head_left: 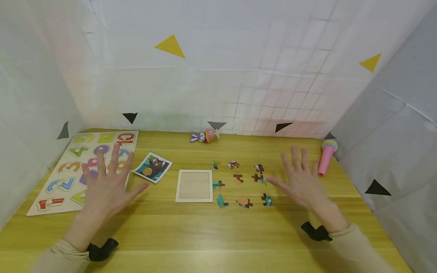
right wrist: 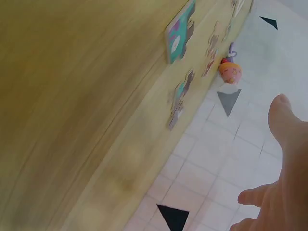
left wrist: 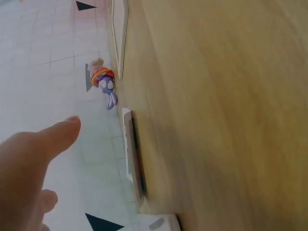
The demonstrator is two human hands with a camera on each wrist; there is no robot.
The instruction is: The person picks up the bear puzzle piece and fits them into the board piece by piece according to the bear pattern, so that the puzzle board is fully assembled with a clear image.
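With fingers spread, my left hand (head_left: 110,185) hovers by the right side of a wooden number board (head_left: 65,159), holding nothing. A square bear picture card (head_left: 153,167) lies just beyond its thumb. My right hand (head_left: 302,184) is also spread and holds nothing; its thumb points at several loose jigsaw pieces (head_left: 244,201). The pieces lie scattered beside a square wooden puzzle frame (head_left: 194,185), whose inside is bare. In the right wrist view, a teal puzzle piece (right wrist: 179,36) lies on the table, apart from the hand. Both hands appear raised above the tabletop.
A pink toy microphone (head_left: 326,157) lies at the right edge of the wooden table (head_left: 205,239). Near the back wall lies a small purple rabbit toy (head_left: 198,137) with a pink and orange part. White sheeting (head_left: 211,87) with triangles encloses the back and sides.
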